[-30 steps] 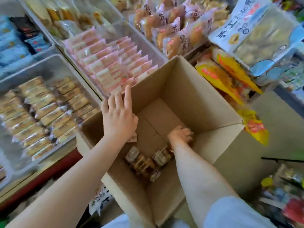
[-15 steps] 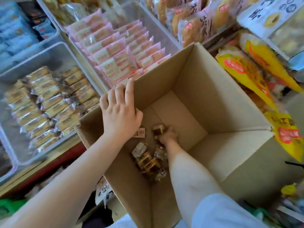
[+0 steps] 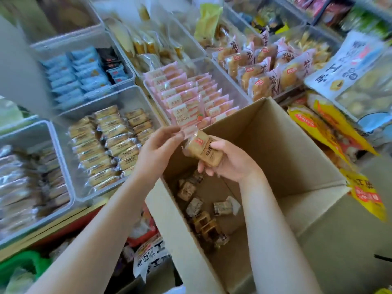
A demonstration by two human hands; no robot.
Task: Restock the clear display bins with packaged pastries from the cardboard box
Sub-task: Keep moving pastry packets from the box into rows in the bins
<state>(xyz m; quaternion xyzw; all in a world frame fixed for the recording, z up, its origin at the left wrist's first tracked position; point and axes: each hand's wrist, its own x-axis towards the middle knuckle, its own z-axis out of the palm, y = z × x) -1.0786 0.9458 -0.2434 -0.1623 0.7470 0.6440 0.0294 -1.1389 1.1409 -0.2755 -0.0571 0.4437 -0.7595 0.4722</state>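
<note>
Both grips were on one pastry (image 3: pixel 204 150) above the near-left rim of the box (image 3: pixel 286 166): the right hand (image 3: pixel 230 161) clasped its body, and the left hand (image 3: pixel 158 149) pinched the clear wrapper tail at its upper-left end. Its long axis ran from upper left to lower right. The bin (image 3: pixel 131 96) holding matching tan packs lay just left, nearer the left hand. A small red logo and dark lettering marked the wrapper, too blurred to read. More pastries (image 3: pixel 203 211) lay on the box floor.
</note>
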